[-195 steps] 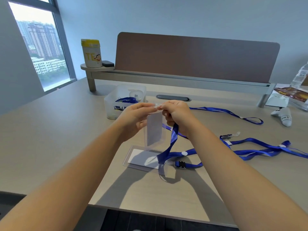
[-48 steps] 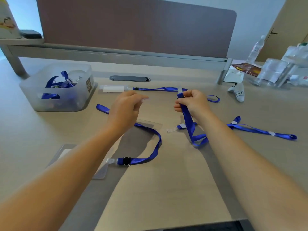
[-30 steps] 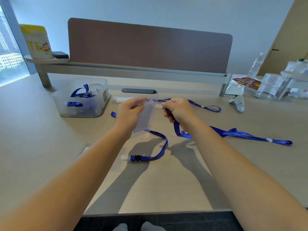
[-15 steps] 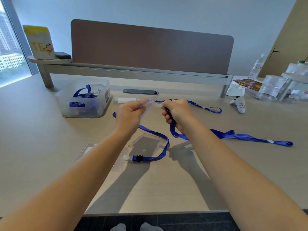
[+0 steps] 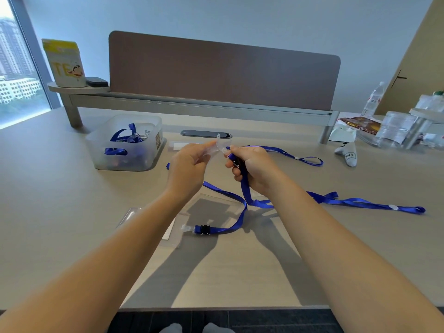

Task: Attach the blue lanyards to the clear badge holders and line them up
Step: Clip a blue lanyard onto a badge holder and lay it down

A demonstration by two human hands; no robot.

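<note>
Blue lanyard ribbon (image 5: 245,188) hangs from our right hand (image 5: 252,168), whose curled fingers pinch its clip end, just right of the clear plastic badge holder (image 5: 217,146) pinched in our left hand (image 5: 189,164), above the desk (image 5: 60,200).

A grey desk (image 5: 60,188) runs up to a brown divider panel (image 5: 223,70) – a yellow-lidded canister (image 5: 64,63) and a small dark block (image 5: 96,81) sit on its corner shelf (image 5: 79,88). At far right: a water bottle (image 5: 373,99), a snack packet (image 5: 359,123), clear plastic containers (image 5: 396,128)
</note>
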